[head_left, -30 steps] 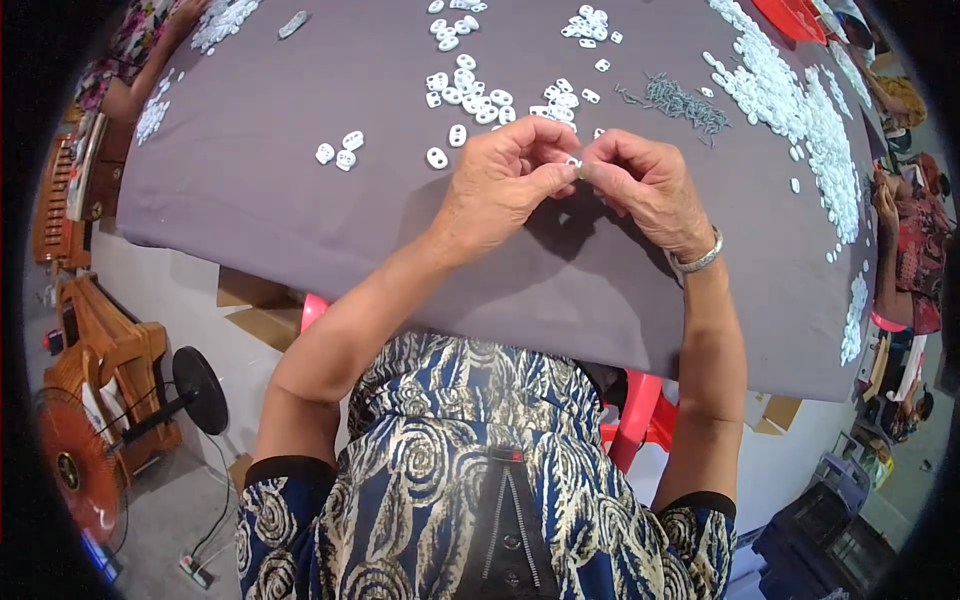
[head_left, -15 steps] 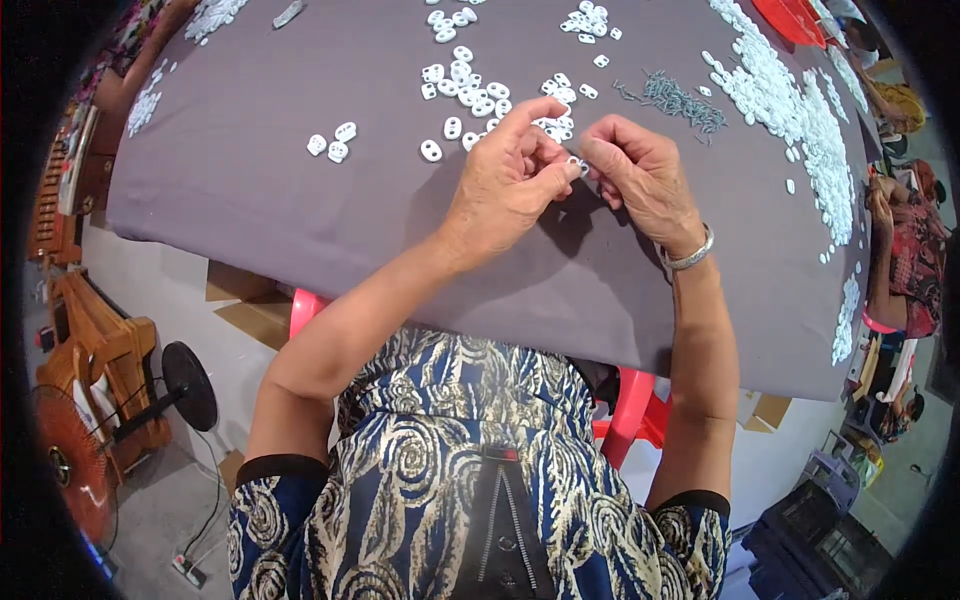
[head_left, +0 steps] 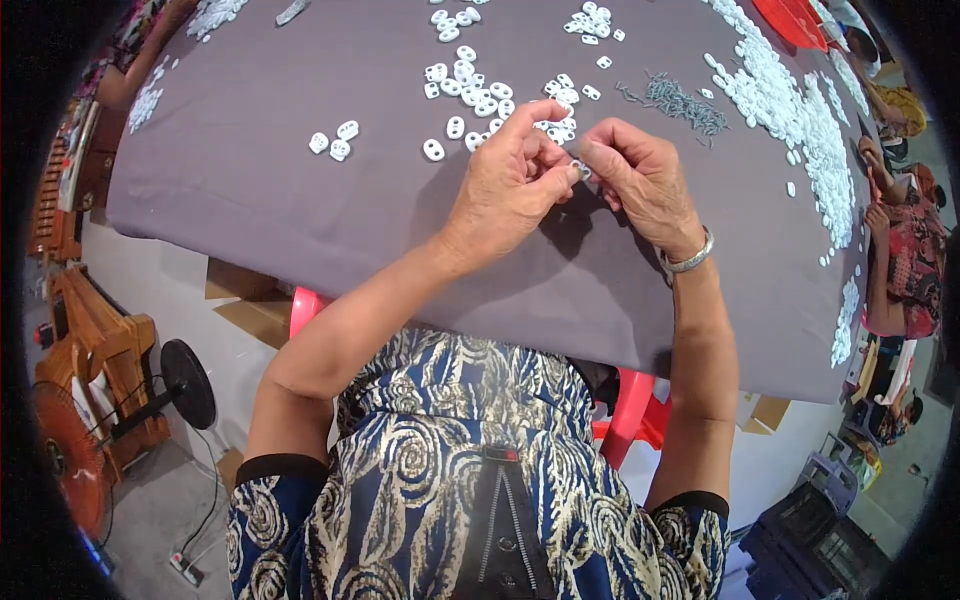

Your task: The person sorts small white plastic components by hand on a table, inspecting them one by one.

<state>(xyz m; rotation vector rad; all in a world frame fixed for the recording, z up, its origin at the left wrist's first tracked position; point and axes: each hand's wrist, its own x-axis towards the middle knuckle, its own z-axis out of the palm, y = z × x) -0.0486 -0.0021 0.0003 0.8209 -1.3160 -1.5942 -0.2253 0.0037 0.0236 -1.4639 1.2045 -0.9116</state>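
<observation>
My left hand [head_left: 510, 180] and my right hand [head_left: 640, 180] meet over a table under a grey cloth [head_left: 300, 220]. Between the fingertips of both hands sits one small white plastic piece [head_left: 580, 170], pinched from either side. My right wrist wears a silver bracelet [head_left: 690, 260]. Just beyond my hands lies a loose group of white two-hole plastic pieces [head_left: 480, 95]. A small heap of thin grey metal springs [head_left: 685, 103] lies to the right of it.
A long band of white pieces [head_left: 790, 100] runs along the table's right side, where another person [head_left: 900, 270] sits. Three white pieces [head_left: 335, 142] lie apart at the left. A red stool [head_left: 630, 410] stands under the table; a fan [head_left: 70, 460] stands on the floor at left.
Both hands have stayed together on the small piece, with only slight finger movement. The view has shifted a little.
</observation>
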